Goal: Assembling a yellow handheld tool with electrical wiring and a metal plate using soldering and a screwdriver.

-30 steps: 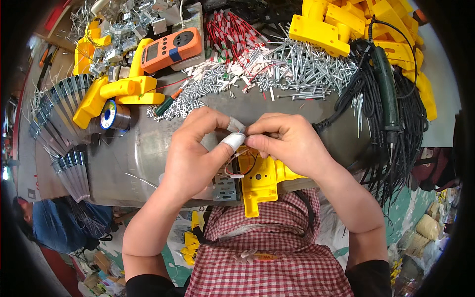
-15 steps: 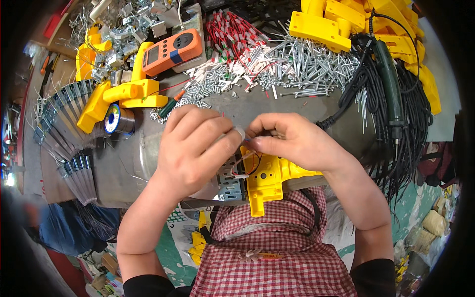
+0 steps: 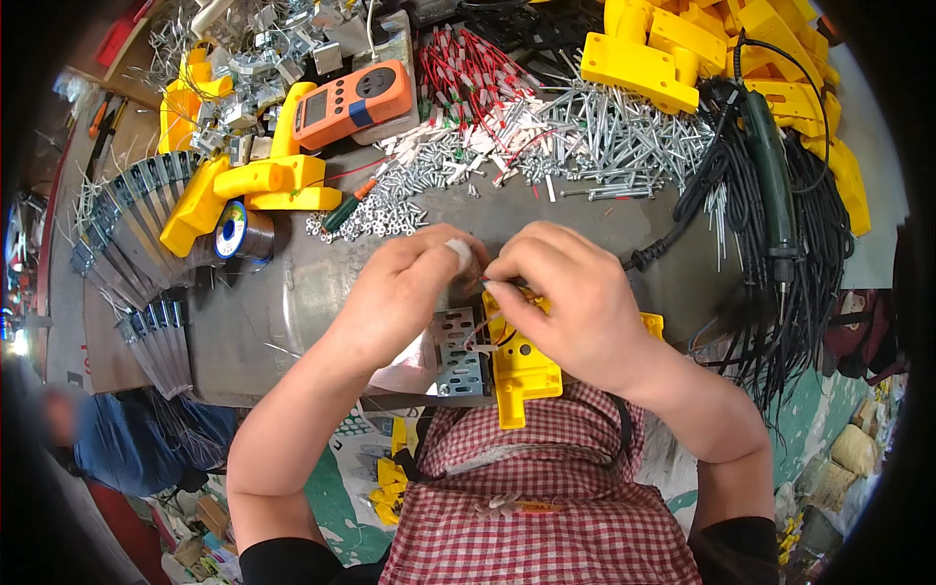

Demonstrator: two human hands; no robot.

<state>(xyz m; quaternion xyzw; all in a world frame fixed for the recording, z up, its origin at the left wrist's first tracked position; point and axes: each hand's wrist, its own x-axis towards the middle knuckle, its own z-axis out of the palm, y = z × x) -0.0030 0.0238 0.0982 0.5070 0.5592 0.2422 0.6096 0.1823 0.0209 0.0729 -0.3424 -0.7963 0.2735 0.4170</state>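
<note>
At the bench's near edge lies a yellow plastic housing half (image 3: 526, 375), its hollow side up. A perforated metal plate (image 3: 460, 356) sits against its left side. Thin wires (image 3: 502, 333) rise out of the housing toward my fingers. My left hand (image 3: 414, 283) is closed in a pinch on a wire end, with a whitish wrap on one digit. Close against it, my right hand (image 3: 575, 297) pinches wire too, thumb and forefinger together above the housing. The fingers largely hide the wire ends.
Behind my hands lie a green screwdriver (image 3: 348, 207), nuts, screws (image 3: 634, 136) and red wires (image 3: 468, 73). An orange meter (image 3: 353, 105) and solder spool (image 3: 244, 234) stand left. At right hang an electric screwdriver (image 3: 770, 185) and black cables (image 3: 746, 331); yellow housings (image 3: 639, 73) pile behind.
Both hands have turned and drawn their fingertips together over the housing. My left hand has dropped slightly and rolled over. The view has shifted a little; the housing stays in place.
</note>
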